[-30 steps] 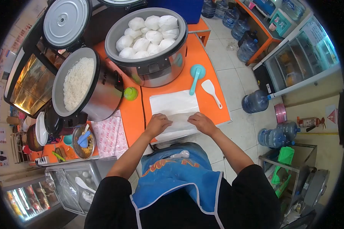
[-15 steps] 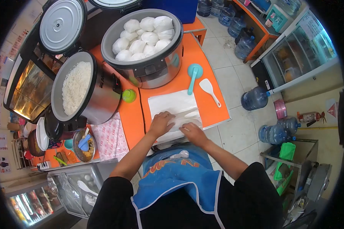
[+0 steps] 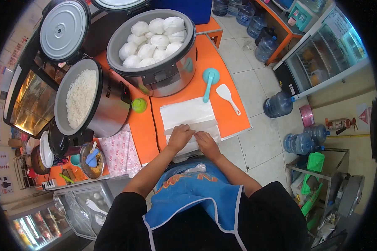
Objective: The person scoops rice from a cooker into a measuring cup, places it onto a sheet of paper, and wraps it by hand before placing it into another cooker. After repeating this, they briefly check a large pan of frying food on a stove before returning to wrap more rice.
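Observation:
A white sheet of wrapping paper (image 3: 182,111) lies on the orange tabletop in front of me, its near part folded over in a strip. My left hand (image 3: 180,138) pinches the near edge of the folded paper. Close beside it, my right hand (image 3: 207,144) has its fingers closed on the same edge, and the fingertips of both hands nearly meet. Beyond the paper lie a turquoise round-headed scoop (image 3: 210,79) and a white rice paddle (image 3: 227,98).
A large cooker (image 3: 151,79) holds several white wrapped bundles. Left of it stands an open rice cooker (image 3: 109,102) full of rice. A small green cup (image 3: 139,105), a pan (image 3: 92,170) and printed paper sheets (image 3: 120,152) are nearby. Water bottles (image 3: 278,104) stand on the floor at right.
My right hand has moved left along the paper edge, up to my left hand. Its fingers have curled in. The view has shifted slightly.

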The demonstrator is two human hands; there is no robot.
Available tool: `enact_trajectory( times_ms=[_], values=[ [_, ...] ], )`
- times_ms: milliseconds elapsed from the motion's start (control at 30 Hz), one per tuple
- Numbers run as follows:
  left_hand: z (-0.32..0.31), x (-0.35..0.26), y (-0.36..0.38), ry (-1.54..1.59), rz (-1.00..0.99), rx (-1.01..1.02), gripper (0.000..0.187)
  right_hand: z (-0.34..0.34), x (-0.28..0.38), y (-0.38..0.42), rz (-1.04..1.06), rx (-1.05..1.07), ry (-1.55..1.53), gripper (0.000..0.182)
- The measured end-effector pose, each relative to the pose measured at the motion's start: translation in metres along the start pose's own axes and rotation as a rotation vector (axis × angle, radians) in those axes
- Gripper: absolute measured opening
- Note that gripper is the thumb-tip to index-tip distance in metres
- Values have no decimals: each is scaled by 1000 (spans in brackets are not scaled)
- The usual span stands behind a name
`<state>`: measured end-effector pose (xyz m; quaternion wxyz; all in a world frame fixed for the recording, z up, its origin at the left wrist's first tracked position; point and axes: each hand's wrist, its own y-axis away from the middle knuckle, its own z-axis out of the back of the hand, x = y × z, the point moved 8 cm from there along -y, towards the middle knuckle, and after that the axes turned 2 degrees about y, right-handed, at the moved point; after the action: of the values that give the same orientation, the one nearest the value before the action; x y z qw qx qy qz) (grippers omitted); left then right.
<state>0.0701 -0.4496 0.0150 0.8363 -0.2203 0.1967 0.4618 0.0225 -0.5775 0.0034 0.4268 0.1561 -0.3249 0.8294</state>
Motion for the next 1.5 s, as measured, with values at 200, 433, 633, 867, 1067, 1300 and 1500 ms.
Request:
enact_trajectory(
  times_ms=[200, 433, 633, 867, 1067, 1300, 1500],
  values=[
    [-7, 1, 3, -3, 22, 55, 20, 13, -14, 1, -84, -32, 76, 38],
    [17, -4, 7, -3, -36, 45, 23, 22, -34, -12, -13, 49, 337, 32],
    [20, 34, 21, 118, 147, -36, 26, 23, -44, -14, -39, 34, 154, 26],
    [9, 39, 25, 13, 109, 6, 20, 31, -41, -14, 28, -23, 99, 27],
    [10, 30, 42, -57, -97, -43, 28, 29, -54, -2, 12, -36, 31, 29],
    [-5, 35, 55, 71, -102, -53, 41, 11, -61, 8, 25, 73, -23, 32],
    [-11, 35, 70, 130, 92, -104, 40, 25, -43, 8, 2, 98, -28, 34]
  ],
)
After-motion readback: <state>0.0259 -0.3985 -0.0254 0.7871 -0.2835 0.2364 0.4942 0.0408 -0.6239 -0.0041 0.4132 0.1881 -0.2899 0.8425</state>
